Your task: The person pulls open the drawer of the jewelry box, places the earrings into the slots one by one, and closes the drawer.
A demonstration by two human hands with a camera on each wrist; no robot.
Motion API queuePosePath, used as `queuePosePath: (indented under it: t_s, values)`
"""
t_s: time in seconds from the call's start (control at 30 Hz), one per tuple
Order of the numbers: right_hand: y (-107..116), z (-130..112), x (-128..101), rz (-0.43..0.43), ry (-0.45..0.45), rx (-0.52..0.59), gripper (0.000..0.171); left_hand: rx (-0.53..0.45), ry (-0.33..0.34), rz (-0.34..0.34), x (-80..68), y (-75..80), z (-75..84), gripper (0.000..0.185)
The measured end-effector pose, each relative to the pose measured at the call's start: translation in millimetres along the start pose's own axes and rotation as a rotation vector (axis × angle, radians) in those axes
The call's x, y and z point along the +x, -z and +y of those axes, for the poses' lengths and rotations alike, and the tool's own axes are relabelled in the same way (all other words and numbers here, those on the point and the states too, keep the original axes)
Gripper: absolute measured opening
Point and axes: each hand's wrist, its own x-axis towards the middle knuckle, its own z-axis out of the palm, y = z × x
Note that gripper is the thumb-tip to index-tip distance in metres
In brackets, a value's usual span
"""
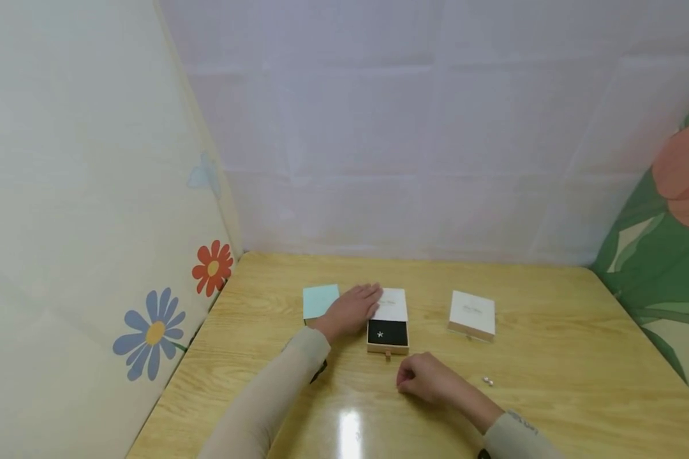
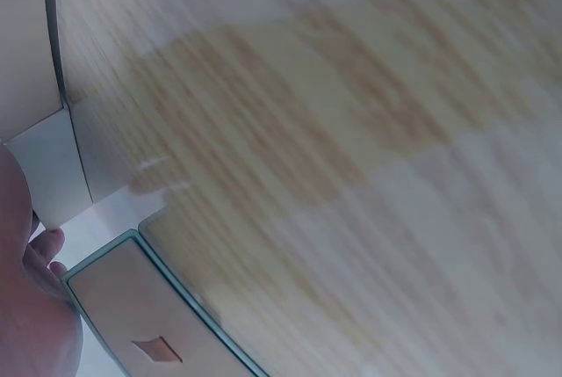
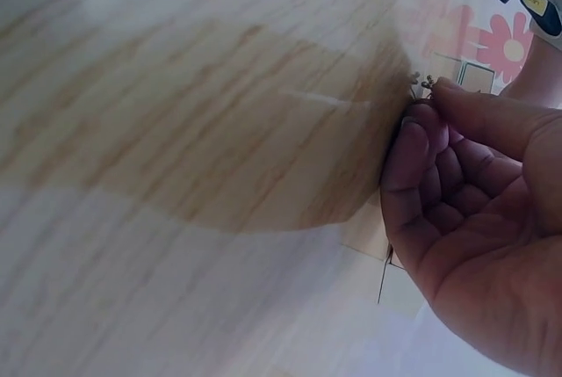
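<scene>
My right hand (image 1: 427,377) is low over the table, just in front of an open drawer-style jewelry box (image 1: 387,349). Its thumb and forefinger pinch a small metal earring (image 3: 428,83), seen in the right wrist view; its details are too small to make out. A star-shaped earring (image 1: 380,334) sits on the black insert (image 1: 398,331) of the pulled-out drawer. My left hand (image 1: 350,311) lies between that box and a teal box (image 1: 319,299), its extended fingertips touching the left edge of the white sleeve (image 1: 392,307). The left wrist view shows only part of that hand.
Another white box (image 1: 472,313), closed, stands on the right of the wooden table (image 1: 551,357). Two small pale pieces (image 1: 487,381) lie to the right of my right hand. White cloth (image 1: 425,127) hangs behind the table, with flowered cloths at both sides.
</scene>
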Motion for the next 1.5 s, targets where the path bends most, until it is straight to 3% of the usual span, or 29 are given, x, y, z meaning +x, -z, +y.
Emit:
queuePosePath:
  t_s: [0.17, 0.43, 0.67, 1.2, 1.5]
  values:
    - [1, -3, 0, -0.022, -0.016, -0.005, 0.013, 0.010, 0.007, 0.004, 0.3, -1.8, -0.3, 0.055]
    - [3, -2, 1, -0.021, -0.019, 0.025, 0.011, -0.010, 0.008, -0.018, -4.1, 11.6, 4.8, 0.054]
    - [6, 4, 4, -0.029, -0.076, 0.127, 0.010, 0.014, 0.000, 0.005, -0.9, 3.8, 0.5, 0.055]
    - [25, 11, 20, 0.070, -0.251, 0.488, 0.021, -0.019, -0.004, 0.007, -2.0, 2.5, 2.1, 0.055]
    - [32, 10, 30, 0.106, -0.252, 0.524, 0.021, -0.026, 0.011, -0.012, -4.8, 8.6, 3.4, 0.055]
